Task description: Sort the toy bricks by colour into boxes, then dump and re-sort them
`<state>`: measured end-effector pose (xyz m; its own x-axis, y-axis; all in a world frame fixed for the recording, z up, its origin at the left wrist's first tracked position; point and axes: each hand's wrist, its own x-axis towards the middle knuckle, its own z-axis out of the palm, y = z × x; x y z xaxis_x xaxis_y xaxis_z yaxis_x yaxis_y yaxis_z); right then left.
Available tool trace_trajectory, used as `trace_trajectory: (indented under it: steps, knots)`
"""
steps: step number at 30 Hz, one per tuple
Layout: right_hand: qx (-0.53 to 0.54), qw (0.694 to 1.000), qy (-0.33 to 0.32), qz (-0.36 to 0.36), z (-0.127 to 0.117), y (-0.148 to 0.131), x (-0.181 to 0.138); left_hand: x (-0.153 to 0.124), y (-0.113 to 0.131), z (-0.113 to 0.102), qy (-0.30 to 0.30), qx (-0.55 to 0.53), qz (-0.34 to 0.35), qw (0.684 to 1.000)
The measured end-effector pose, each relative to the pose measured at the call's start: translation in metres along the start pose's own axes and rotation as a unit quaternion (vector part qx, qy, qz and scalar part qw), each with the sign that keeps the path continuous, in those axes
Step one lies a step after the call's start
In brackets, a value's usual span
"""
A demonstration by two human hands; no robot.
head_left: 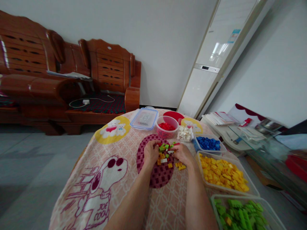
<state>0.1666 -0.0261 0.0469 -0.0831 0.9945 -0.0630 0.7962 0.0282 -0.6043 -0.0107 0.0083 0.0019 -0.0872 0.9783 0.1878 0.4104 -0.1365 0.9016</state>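
A small heap of mixed toy building bricks (163, 156) in yellow, green, white and red lies on the tablecloth between my hands. At the heap's left side, my left hand (151, 154) curves its fingers loosely around the edge, fingertips by a red brick. Opposite it, my right hand (183, 154) reaches in with fingers apart, touching the bricks near another red one. Neither palm shows, and the fingertips are partly lost among the bricks. Some yellow bricks (180, 166) sit just below my right hand.
Behind the heap stand a round tub of red bricks (167, 126), a bag of white bricks (184, 133) and clear lids (144, 118). Along the right are containers of blue bricks (208, 143), yellow bricks (223, 172) and green bricks (242, 214). A glass table (271, 153) adjoins.
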Motion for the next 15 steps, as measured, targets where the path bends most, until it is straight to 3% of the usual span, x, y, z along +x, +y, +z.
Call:
trace_trajectory:
  steps: [6, 10, 15]
  knots:
    - [-0.024, 0.999, 0.028, 0.028, 0.0029, 0.0012, 0.0026, -0.0007, 0.006, -0.0048, -0.009, -0.041, -0.005, 0.999]
    - [0.054, 0.995, 0.022, 0.076, 0.0017, 0.0016, 0.0003, -0.0018, 0.0077, -0.0036, -0.038, -0.035, -0.007, 0.999]
    - [0.17, 0.977, 0.049, 0.123, -0.0067, 0.0031, -0.0035, -0.0014, 0.0074, -0.0055, -0.02, -0.035, -0.021, 0.999]
